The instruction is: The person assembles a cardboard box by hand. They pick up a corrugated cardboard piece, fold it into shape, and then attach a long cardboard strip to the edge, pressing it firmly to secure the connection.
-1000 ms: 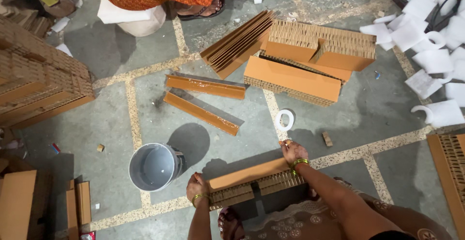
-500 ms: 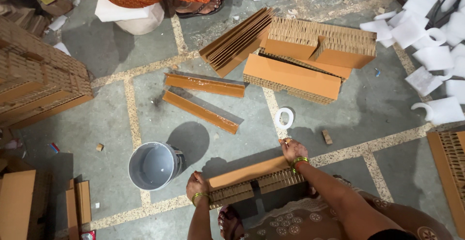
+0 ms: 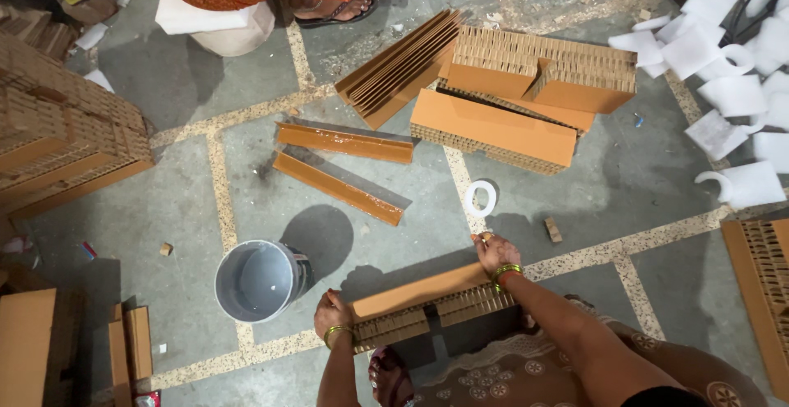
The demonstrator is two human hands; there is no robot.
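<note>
Cardboard everywhere, starting at the far left with a tall heap of honeycomb panels (image 3: 66, 144) and flat brown pieces (image 3: 33, 349) by the wall. Next comes a grey bucket (image 3: 261, 280), standing upright on the stone floor (image 3: 189, 210). Just beside it the left hand (image 3: 333, 318) is closed round one end of a long honeycomb block (image 3: 427, 300) faced in orange-brown board; the right hand (image 3: 495, 252) clasps the other end, so the block hangs between them over the person's lap. Beyond it on the floor lie two narrow glossy strips (image 3: 341, 165) — they look wet, though I can't be sure — and a white tape ring (image 3: 480, 197). Further back a few finished-looking blocks (image 3: 526, 95) are stacked, so some work seems done, with plenty of loose stock left. White foam sheets (image 3: 731, 62) litter the right edge. No labels readable.
</note>
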